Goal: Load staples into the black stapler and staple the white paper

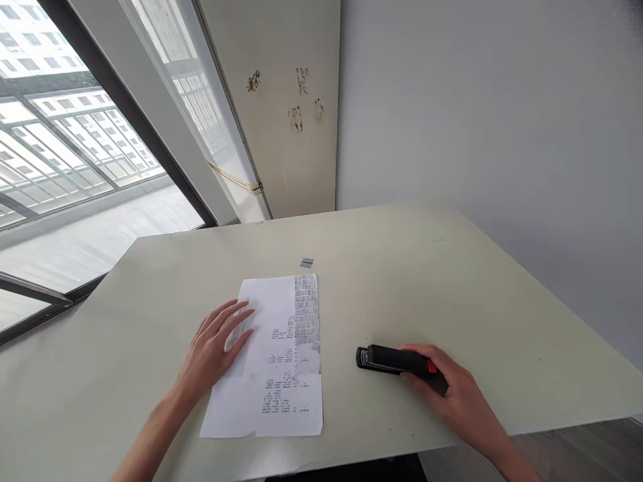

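Printed sheets of paper [271,348] lie on the table, with text along their right side and a dense dark block at the upper right corner. My left hand [216,345] rests flat on their left edge, fingers stretched out and apart. To the right of the paper, a black stapler [396,360] with a red patch near its back end lies on the table, its nose pointing left. My right hand [455,391] grips the stapler's back end between thumb and fingers. Just beyond the paper's top edge are small grey strips of staples [307,262].
The pale table [402,281] reaches to a grey wall [482,114] at the right. Behind it stands a tall cream cabinet side [296,154] with brown stains. At the left is a large window [75,127] with railings outside.
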A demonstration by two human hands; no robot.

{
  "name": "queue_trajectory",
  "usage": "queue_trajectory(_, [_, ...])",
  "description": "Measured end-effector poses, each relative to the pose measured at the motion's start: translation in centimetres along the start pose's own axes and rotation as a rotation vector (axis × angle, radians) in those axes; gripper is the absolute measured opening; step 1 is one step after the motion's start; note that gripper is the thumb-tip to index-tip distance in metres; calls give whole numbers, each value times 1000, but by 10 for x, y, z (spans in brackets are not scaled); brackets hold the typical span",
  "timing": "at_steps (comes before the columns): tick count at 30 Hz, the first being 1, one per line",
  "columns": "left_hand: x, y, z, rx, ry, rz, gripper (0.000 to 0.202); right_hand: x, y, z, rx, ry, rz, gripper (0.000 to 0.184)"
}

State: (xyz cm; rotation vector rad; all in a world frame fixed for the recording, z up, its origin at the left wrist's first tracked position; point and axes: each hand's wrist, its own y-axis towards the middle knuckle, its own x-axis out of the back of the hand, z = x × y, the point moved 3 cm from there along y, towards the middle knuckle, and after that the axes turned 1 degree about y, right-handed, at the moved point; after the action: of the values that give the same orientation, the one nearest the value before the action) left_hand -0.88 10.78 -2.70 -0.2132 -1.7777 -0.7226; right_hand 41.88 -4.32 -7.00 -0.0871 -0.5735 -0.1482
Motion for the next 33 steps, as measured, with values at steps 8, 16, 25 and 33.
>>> queue_trajectory(8, [-26,89,-18,-73,-75,84,34,-2,0,0,33,-20,-31,37])
queue_trajectory(16, [-67,154,-19,-65,-69,135,31,-2,1,2,36,-17,-30,37])
queue_trajectory(25, [-93,183,-18,-83,-31,206,32,-3,0,3,45,-15,-45,35])
queue_trajectory(33, [-102,186,-19,-102,-13,213,30,-4,0,3,44,-31,-60,38])
